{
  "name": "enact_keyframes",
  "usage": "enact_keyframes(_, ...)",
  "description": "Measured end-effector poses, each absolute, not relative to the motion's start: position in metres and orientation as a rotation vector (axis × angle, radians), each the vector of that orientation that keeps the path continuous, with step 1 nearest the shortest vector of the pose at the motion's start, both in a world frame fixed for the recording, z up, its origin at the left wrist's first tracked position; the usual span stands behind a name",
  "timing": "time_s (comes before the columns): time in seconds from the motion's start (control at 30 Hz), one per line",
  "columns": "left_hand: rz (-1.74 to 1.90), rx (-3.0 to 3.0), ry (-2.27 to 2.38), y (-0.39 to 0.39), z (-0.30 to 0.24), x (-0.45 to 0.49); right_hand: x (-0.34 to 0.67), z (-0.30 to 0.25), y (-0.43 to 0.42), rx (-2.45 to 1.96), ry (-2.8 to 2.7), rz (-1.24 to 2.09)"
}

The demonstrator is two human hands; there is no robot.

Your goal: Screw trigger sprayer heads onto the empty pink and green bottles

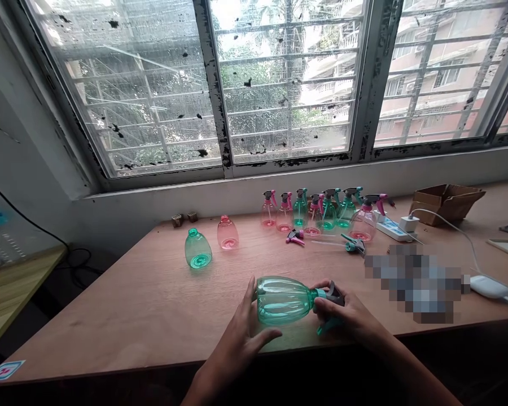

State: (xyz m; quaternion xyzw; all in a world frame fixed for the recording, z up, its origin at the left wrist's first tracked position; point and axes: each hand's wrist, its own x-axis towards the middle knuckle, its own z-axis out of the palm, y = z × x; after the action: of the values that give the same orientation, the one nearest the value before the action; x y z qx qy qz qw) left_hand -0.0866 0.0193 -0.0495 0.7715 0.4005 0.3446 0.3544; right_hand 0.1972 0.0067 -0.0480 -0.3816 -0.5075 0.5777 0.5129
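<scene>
A green spray bottle (281, 300) lies on its side near the front edge of the wooden table (152, 304). My left hand (241, 332) cups the bottle's base, fingers curled round it. My right hand (347, 316) is closed round the grey and teal spray head (332, 296) at the bottle's neck. Farther back stand a headless green bottle (197, 248) and a headless pink bottle (227, 232).
A row of several pink and green spray bottles (317, 211) stands near the window wall. Two loose spray heads, pink (295, 237) and teal (352, 243), lie before them. A power strip (392, 228), cardboard box (446, 202) and white mouse (489, 286) sit right.
</scene>
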Motion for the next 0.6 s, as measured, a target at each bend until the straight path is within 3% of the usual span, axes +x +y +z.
enact_keyframes(0.6, 0.914, 2.011, 1.042, 0.0201, -0.0456, -0.0846, 0.1985, -0.0449, 0.0062, -0.923, -1.241, 1.381)
